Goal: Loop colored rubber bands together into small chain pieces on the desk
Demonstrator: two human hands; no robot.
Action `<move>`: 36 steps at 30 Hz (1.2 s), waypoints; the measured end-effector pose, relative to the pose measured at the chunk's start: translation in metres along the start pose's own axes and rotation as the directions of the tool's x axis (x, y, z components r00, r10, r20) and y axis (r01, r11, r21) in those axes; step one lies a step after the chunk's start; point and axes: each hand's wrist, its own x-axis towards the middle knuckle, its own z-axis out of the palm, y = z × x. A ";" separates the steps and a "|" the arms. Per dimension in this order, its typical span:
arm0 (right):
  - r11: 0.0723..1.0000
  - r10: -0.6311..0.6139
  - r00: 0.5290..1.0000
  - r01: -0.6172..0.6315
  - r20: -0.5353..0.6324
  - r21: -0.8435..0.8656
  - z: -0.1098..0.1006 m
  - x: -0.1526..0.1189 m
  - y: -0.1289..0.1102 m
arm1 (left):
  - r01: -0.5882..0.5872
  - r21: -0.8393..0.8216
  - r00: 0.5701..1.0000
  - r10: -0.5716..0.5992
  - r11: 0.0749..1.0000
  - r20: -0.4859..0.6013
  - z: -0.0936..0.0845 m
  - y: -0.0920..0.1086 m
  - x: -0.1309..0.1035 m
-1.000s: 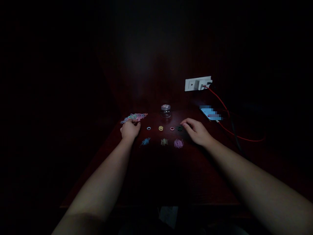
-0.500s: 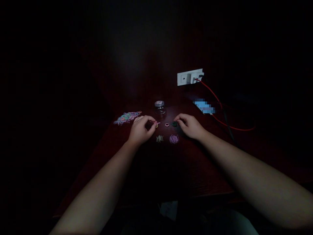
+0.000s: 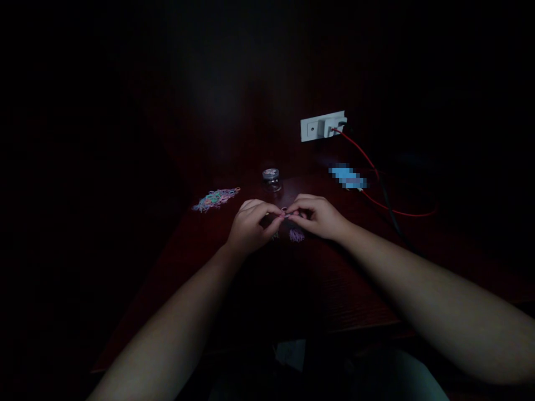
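Note:
My left hand [image 3: 256, 224] pinches a small pink rubber band [image 3: 286, 216] between thumb and fingertips. From the other side, the thumb and forefinger of my right hand [image 3: 316, 216] close on the same band, and the fingertips of both hands almost meet. Just behind them a pink ring-shaped band [image 3: 284, 209] shows in part. In front lies a small bundle of purple rubber bands [image 3: 297, 235]. A pale bundle of bands [image 3: 275, 235] is mostly covered by my left hand. The green band is hidden behind my right fingers.
A heap of mixed-colour rubber bands [image 3: 216, 199] lies at the left. Behind my hands stands a clear lidded jar [image 3: 271, 180]. To the right is a phone [image 3: 348, 176] on a red cable [image 3: 397, 212], which runs to a charger in the wall socket [image 3: 311, 130].
My left hand has moved right with the pink band. My right hand has shifted slightly left from beside the green band, and its fingers now meet the pink one.

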 end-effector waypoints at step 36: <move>0.999 0.024 0.999 -0.023 0.033 -0.040 -0.002 0.000 -0.013 | 0.031 -0.011 0.998 -0.030 0.999 0.047 0.000 0.002 0.000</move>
